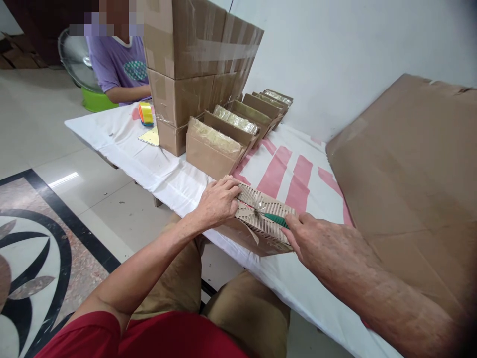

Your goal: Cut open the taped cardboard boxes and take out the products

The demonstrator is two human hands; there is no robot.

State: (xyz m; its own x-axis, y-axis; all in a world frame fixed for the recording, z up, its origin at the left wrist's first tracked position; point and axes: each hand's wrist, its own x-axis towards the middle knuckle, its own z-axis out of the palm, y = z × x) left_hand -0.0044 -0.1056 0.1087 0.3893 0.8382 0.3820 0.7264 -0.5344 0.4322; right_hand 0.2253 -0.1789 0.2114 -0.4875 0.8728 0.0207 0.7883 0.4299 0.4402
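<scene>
Along the white cloth (149, 161), the left hand (219, 200) lies on a cardboard box (257, 239), its grip hard to tell, while the right hand (307, 232) clamps a green-handled tool (276, 219) at the top.

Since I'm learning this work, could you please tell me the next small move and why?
Perhaps slide the green-handled tool along the ribbed top of the cardboard box: the right hand holds it at that surface, and the left hand rests on one end.

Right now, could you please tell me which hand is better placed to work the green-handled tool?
Probably the right hand: it grips the green-handled tool at one end of the box, while the left hand touches the other.
</scene>
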